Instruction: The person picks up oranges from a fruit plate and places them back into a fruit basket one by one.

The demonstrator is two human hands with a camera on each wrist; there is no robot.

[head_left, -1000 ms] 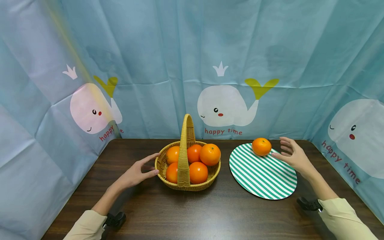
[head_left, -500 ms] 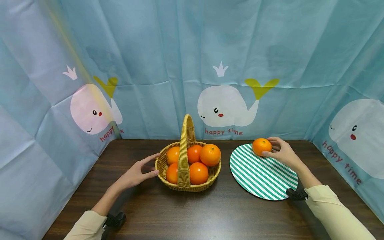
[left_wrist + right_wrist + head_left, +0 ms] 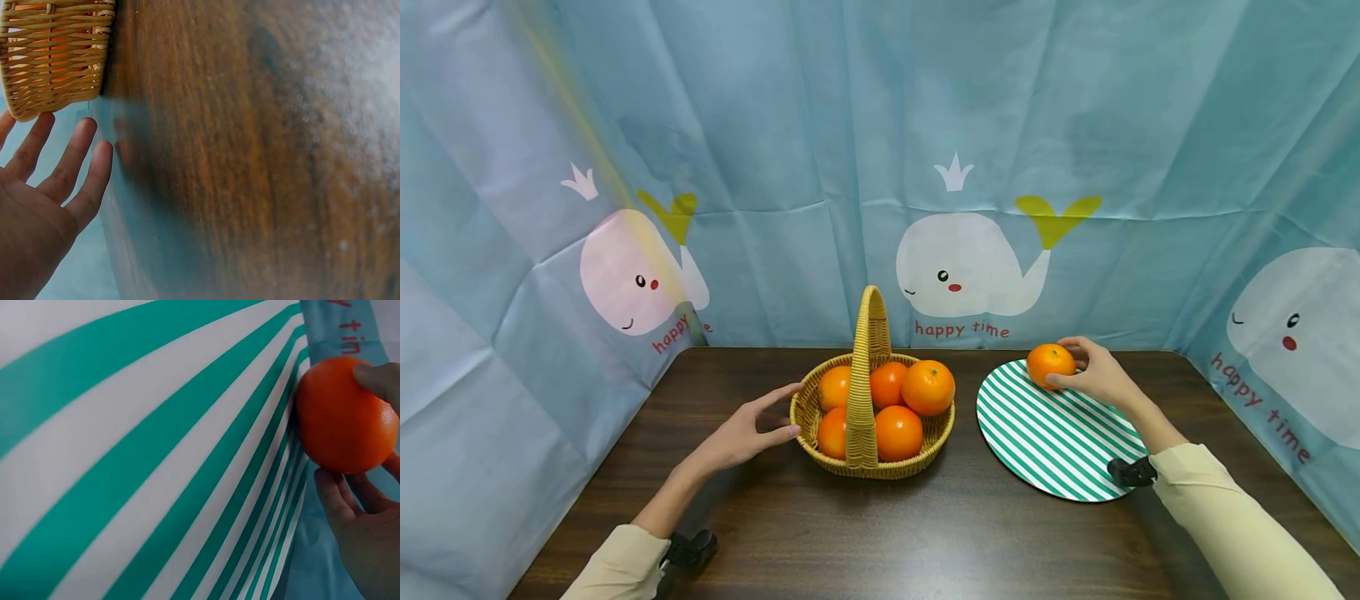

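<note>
On the far part of a green-and-white striped round mat (image 3: 1060, 450), an orange (image 3: 1049, 365) is pinched by my right hand (image 3: 1101, 379). The right wrist view shows the thumb on one side of the orange (image 3: 344, 415) and the fingers on the other. Whether it still touches the mat, I cannot tell. A yellow wicker basket (image 3: 861, 425) with a tall handle holds several oranges (image 3: 897, 433). My left hand (image 3: 737, 429) rests its spread fingers against the basket's left rim. In the left wrist view its fingers reach the woven wall (image 3: 56, 62).
A dark wooden table (image 3: 925, 533) lies under everything. Behind it and along both sides hangs a light blue curtain (image 3: 775, 125) printed with whales. The basket handle (image 3: 863, 375) rises well above the oranges. Black straps (image 3: 1131, 472) sit at both wrists.
My right hand has moved left to the orange and closed thumb and fingers on it. The orange has shifted slightly left. The left hand stays at the basket rim.
</note>
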